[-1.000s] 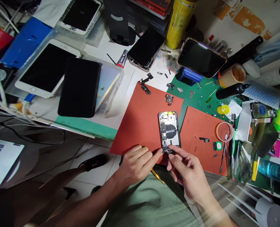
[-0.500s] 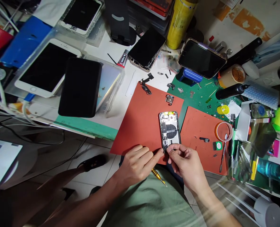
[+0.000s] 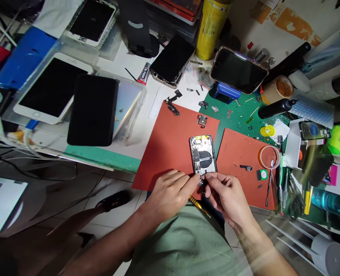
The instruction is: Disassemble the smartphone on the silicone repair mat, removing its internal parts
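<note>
An opened phone housing (image 3: 206, 159), with its battery and inner parts bare, lies on the red mat (image 3: 164, 142). My left hand (image 3: 174, 193) is at its lower left corner, thumb and forefinger against that end. From beneath its curled fingers sticks out a gold screwdriver (image 3: 200, 206), tip pointing down to the right. At the lower edge my right hand (image 3: 226, 191) is pinched; what its fingertips hold is too small to make out. Between both hands' fingertips shows a small shiny part (image 3: 200, 181) at the phone's bottom end.
Small phone parts (image 3: 202, 120) lie above the phone. A second red mat (image 3: 230, 153) at right carries a black part (image 3: 246, 168), a tape roll (image 3: 269, 157) and a metal pick (image 3: 270, 188). A propped phone (image 3: 239, 71), a glue tube (image 3: 143, 73) and a tablet (image 3: 53, 88) stand farther back.
My left fingertips have drawn closer to the right ones over the phone's lower end, where a shiny part now shows. The screwdriver has shifted right with the left hand.
</note>
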A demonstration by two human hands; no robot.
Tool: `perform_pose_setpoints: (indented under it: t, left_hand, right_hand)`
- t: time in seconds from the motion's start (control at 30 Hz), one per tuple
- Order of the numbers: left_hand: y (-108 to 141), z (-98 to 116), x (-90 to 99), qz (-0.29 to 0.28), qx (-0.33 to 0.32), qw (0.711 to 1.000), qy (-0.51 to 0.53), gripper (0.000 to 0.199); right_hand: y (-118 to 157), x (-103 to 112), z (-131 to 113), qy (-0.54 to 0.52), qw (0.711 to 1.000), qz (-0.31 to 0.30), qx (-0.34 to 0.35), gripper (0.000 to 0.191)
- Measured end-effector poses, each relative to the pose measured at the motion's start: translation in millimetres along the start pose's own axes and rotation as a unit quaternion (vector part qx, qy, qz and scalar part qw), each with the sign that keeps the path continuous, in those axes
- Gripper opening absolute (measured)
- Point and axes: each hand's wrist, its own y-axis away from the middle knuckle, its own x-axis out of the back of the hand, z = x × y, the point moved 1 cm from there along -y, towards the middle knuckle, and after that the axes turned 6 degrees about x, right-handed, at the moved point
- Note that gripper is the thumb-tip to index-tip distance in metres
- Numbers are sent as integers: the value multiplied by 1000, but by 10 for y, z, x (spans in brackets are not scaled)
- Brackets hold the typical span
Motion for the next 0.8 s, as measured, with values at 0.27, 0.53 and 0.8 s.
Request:
perform_pose_setpoints:
  t: [0.27, 0.53, 0.8]
  left_hand:
    - [-100, -51, -28, 38, 43, 997, 47, 7]
    - [-48, -163, -45, 63, 3, 997, 37, 12]
    - [-57, -244, -106, 71, -18, 997, -29, 13]
  right_hand:
    - [336, 307, 285, 44, 989, 100, 98, 49]
    - [677, 1017, 628, 245, 874, 367, 203, 47]
    - [636, 1910, 704, 392, 773, 446, 223, 45]
